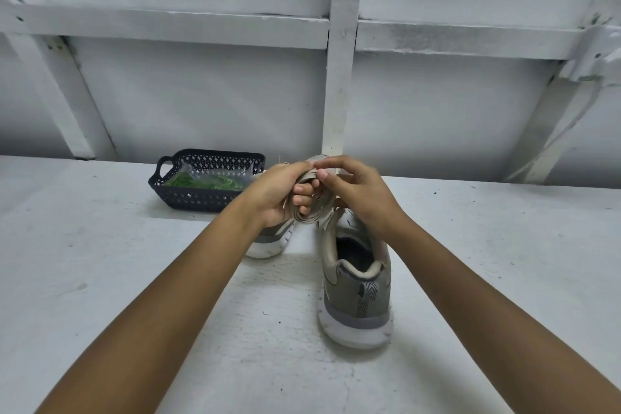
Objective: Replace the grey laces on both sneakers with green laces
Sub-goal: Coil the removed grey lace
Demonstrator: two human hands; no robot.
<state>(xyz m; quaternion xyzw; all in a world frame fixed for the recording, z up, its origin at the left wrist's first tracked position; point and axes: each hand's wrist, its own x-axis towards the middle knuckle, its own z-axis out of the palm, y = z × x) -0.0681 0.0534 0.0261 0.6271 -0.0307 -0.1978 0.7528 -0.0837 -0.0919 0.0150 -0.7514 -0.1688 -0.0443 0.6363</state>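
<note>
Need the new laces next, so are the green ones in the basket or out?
In. The green laces lie inside the dark basket, under clear plastic.

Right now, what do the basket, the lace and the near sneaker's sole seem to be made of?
Basket: probably moulded plastic, dark and matte, judging by its lattice holes and handle. Lace: flat woven fabric, beige-grey, bending in soft loops. Sole: white foam or rubber, matte, with grooved sides.

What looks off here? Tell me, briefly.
Nothing stands out. The near sneaker and far sneaker stand upright on the table, green laces lie in the basket, and the left hand and right hand hold the grey lace.
</note>
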